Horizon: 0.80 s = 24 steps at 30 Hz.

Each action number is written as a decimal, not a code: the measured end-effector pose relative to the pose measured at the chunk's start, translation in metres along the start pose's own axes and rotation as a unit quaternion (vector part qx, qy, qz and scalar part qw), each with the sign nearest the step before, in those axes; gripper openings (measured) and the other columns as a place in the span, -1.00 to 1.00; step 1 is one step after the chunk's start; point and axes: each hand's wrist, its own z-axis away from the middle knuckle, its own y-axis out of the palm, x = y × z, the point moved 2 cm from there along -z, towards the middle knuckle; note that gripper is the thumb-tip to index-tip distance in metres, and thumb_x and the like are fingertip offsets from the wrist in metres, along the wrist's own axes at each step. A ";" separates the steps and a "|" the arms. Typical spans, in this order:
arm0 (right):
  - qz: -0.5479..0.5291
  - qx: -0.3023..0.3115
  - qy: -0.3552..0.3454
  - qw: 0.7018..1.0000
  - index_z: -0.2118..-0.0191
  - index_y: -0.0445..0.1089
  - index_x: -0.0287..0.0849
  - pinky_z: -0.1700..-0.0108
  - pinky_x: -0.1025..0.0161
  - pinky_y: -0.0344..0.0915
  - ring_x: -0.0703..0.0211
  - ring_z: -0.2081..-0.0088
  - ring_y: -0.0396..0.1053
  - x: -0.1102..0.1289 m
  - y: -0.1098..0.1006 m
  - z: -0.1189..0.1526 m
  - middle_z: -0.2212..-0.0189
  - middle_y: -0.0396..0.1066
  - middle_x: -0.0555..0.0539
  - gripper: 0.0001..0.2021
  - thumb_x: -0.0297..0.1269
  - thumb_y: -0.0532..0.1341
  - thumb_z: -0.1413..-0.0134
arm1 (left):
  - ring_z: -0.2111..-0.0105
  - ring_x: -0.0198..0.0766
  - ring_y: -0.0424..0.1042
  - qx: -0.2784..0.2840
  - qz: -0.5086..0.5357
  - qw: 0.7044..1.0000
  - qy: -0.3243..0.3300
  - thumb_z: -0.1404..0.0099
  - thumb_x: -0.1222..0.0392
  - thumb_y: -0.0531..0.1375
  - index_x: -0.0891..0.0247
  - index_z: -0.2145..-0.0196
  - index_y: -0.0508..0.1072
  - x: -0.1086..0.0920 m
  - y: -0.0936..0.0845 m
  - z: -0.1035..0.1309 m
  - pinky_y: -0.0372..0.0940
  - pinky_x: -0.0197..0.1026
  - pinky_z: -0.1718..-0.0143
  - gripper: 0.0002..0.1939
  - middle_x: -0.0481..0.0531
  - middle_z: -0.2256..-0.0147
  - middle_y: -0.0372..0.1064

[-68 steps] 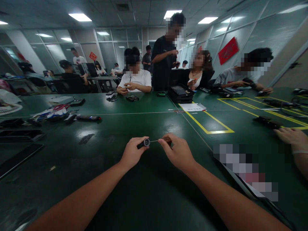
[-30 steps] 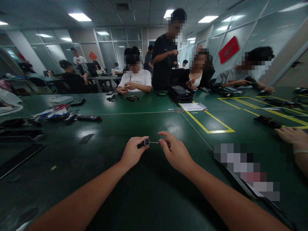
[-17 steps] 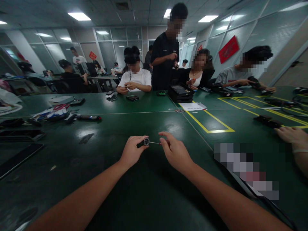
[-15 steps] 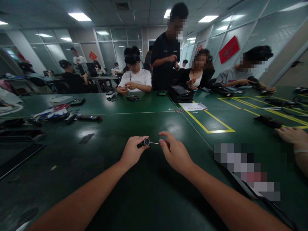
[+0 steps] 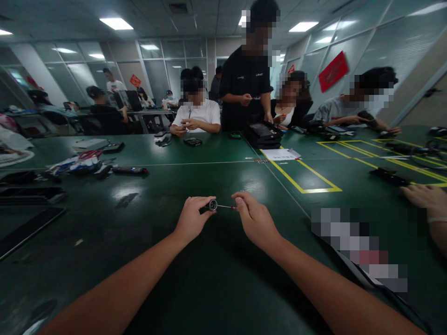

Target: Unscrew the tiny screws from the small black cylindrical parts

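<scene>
Between thumb and fingers, my left hand (image 5: 193, 217) grips a small dark cylindrical part (image 5: 213, 204) with a round, metallic-looking end turned toward me. From that part a thin metal shaft runs right to the red end of a slim screwdriver (image 5: 233, 208). My right hand (image 5: 256, 216) has its curled fingers and thumb around the red end, most of which is hidden. Both hands are above the green table (image 5: 195, 288). Whether the shaft's tip is inside the part or only against it, I cannot tell.
A dark pen-shaped tool (image 5: 130, 170) lies beyond my left hand, near a heap of cables (image 5: 82, 160). Stacked black trays (image 5: 263, 135) stand at the far side. Another person's hand (image 5: 424, 200) rests at the right, beyond a blurred-out flat item (image 5: 359, 251).
My right fingers and thumb have shifted slightly, and more of the red end shows. My left hand has stayed put. The standing person has lowered a hand to the black trays.
</scene>
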 end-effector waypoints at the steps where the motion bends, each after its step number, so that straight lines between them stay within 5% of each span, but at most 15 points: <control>1: 0.005 0.000 0.001 1.000 0.02 0.34 -0.10 0.44 0.23 0.19 0.13 0.48 0.44 0.000 0.000 0.000 0.42 0.51 -0.02 -0.75 -0.20 -0.02 -0.38 | -0.04 -0.06 0.41 0.003 0.000 1.000 0.000 -0.28 0.25 0.32 0.05 -0.05 0.52 0.000 0.000 0.000 0.23 0.10 -0.09 -0.63 0.02 -0.01 0.52; 5: -0.006 0.005 -0.018 1.000 -0.01 0.28 -0.14 0.39 0.22 0.25 0.13 0.45 0.42 0.001 0.002 0.002 0.39 0.48 -0.03 -0.79 -0.24 0.03 -0.34 | -0.05 -0.06 0.41 0.000 0.003 1.000 -0.008 -0.29 0.25 0.31 0.04 -0.06 0.51 0.001 -0.001 0.000 0.21 0.10 -0.10 -0.62 0.01 -0.02 0.51; 10: -0.045 -0.008 -0.064 0.997 0.05 0.29 -0.13 0.14 0.18 0.34 0.08 0.18 0.46 0.000 0.002 0.001 0.21 0.46 -0.11 -0.84 -0.24 0.08 -0.33 | -0.04 -0.05 0.41 0.005 0.001 1.000 -0.011 -0.28 0.25 0.32 0.05 -0.06 0.51 0.000 -0.001 0.000 0.21 0.10 -0.10 -0.61 0.02 -0.02 0.51; 17: -0.043 -0.014 -0.004 0.999 0.12 0.40 -0.09 0.39 0.24 0.20 0.17 0.46 0.39 -0.003 0.000 0.001 0.44 0.45 0.01 -0.70 -0.11 -0.03 -0.41 | -0.02 -0.06 0.41 0.024 -0.002 1.000 -0.009 -0.28 0.25 0.33 0.07 -0.06 0.51 -0.005 0.002 0.001 0.22 0.09 -0.08 -0.61 0.00 0.00 0.52; 20: -0.075 -0.022 0.001 0.997 -0.01 0.32 -0.10 0.35 0.22 0.23 0.16 0.44 0.39 -0.004 0.002 0.002 0.39 0.47 0.00 -0.76 -0.19 0.03 -0.36 | -0.02 -0.08 0.41 0.023 -0.006 1.000 -0.019 -0.27 0.27 0.33 0.07 -0.06 0.51 -0.005 0.001 0.000 0.23 0.06 -0.09 -0.61 0.00 0.00 0.52; 24: -0.183 -0.061 0.019 0.981 0.10 0.35 -0.10 0.22 0.18 0.31 0.11 0.29 0.41 -0.010 0.007 -0.001 0.31 0.46 -0.04 -0.81 -0.15 0.15 -0.27 | -0.02 -0.08 0.41 0.018 -0.008 1.000 -0.017 -0.28 0.26 0.33 0.07 -0.06 0.50 -0.005 -0.001 0.000 0.23 0.06 -0.09 -0.61 0.00 -0.01 0.51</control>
